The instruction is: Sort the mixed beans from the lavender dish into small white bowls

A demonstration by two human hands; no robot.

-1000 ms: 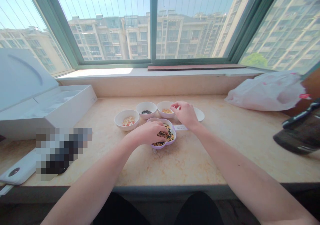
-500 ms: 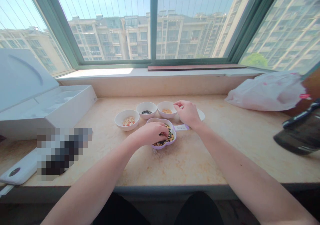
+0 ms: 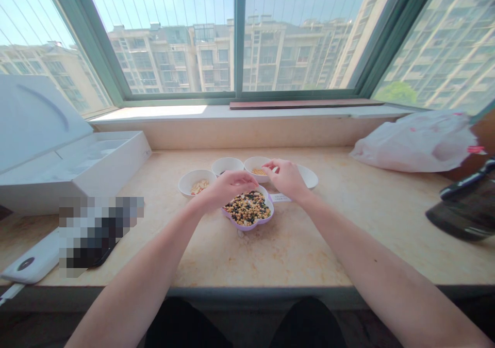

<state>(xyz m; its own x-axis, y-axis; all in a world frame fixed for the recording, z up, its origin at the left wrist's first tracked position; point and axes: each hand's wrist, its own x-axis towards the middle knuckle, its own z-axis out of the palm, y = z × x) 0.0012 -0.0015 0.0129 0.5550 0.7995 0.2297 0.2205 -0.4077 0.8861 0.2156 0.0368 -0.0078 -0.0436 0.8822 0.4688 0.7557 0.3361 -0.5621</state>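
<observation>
A purple-rimmed, petal-shaped bowl (image 3: pixel 269 215) holds mixed black and yellow beans with pale pieces (image 3: pixel 249 209). Over its far edge hovers my left hand (image 3: pixel 235 185), fingers drawn together; whatever is in them is too small to make out. My right hand (image 3: pixel 286 177) is at the near right side of a white bowl of yellow beans (image 3: pixel 260 161), thumb and fingertips pinched, their contents unclear. Left of that, a white bowl (image 3: pixel 227 162) with dark beans is partly covered by my left hand. A third white bowl (image 3: pixel 184 184) holds pale, flat slices.
A white dish (image 3: pixel 310 178) and a small label card (image 3: pixel 280 198) lie by my right hand. An open white box (image 3: pixel 112 157), a white device (image 3: pixel 34 260) and a blurred-out dark object are left. Right stand a plastic bag (image 3: pixel 413 142) and dark pitcher (image 3: pixel 464 214).
My left hand has risen out of the mixed beans towards the bowl's far edge, uncovering them. My right hand has shifted slightly nearer, beside the yellow-bean bowl.
</observation>
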